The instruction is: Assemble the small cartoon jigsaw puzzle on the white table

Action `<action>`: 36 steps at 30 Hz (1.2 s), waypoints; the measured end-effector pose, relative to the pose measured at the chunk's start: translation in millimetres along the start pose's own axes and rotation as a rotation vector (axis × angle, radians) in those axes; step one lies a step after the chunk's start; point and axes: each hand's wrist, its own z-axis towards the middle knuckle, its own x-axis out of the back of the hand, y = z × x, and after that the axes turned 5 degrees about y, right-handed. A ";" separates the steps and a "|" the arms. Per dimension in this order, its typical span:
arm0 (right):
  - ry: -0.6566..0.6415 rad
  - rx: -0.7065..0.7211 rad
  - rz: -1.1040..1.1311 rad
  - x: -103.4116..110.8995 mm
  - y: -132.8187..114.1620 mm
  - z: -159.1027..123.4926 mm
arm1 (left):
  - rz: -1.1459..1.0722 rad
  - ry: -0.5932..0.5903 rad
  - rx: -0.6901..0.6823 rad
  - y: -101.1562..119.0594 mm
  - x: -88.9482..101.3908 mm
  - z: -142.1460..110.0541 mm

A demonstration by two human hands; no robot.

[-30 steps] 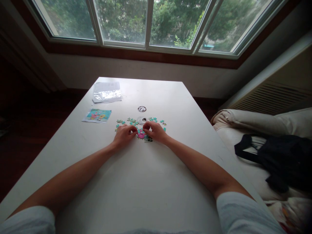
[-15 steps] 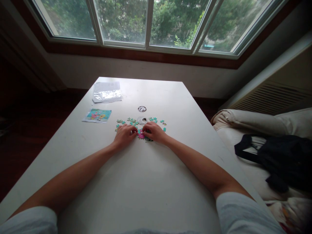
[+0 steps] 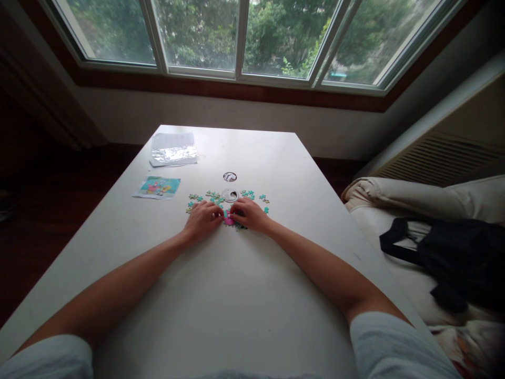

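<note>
A small joined patch of jigsaw puzzle point(image 3: 229, 220), pink with a dark edge, lies on the white table between my two hands. My left hand point(image 3: 202, 218) is closed, thumb and forefinger curled together at the patch's left edge. From the right, my right hand point(image 3: 251, 215) is closed in a pinch at the upper right of the patch and covers part of it. The fingertips hide the exact pieces they grip. Several loose turquoise puzzle pieces point(image 3: 248, 195) lie in an arc beyond my hands.
A clear round disc point(image 3: 226, 196) sits just past my hands, and a dark-rimmed round item point(image 3: 229, 177) lies beyond it. On the left are a colourful picture sheet point(image 3: 160, 187) and a shiny plastic bag point(image 3: 173, 150). A dark bag point(image 3: 461, 258) rests on the sofa at right.
My right hand has shifted slightly left and down over the patch, covering its dark lower right part. My left hand has edged slightly right; the loose pieces stay put.
</note>
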 end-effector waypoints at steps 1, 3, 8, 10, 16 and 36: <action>0.000 -0.001 0.000 -0.2 0.0 -0.1 | 0.006 -0.002 -0.005 0.2 0.3 0.0; -0.001 -0.005 0.001 -0.5 0.0 -0.2 | 0.022 -0.008 -0.015 1.0 1.3 0.0; -0.001 -0.012 0.007 1.1 -1.4 -0.2 | 0.064 -0.019 -0.041 2.7 3.6 0.1; -0.003 -0.016 0.005 2.0 -2.5 -0.2 | 0.070 -0.019 -0.052 2.7 3.2 0.0; -0.020 -0.027 0.010 4.7 -6.3 0.3 | 0.062 -0.012 -0.088 1.1 1.1 -0.7; -0.258 -0.606 -0.723 81.9 28.1 1.8 | 0.085 -0.071 -0.186 -6.1 8.0 -3.4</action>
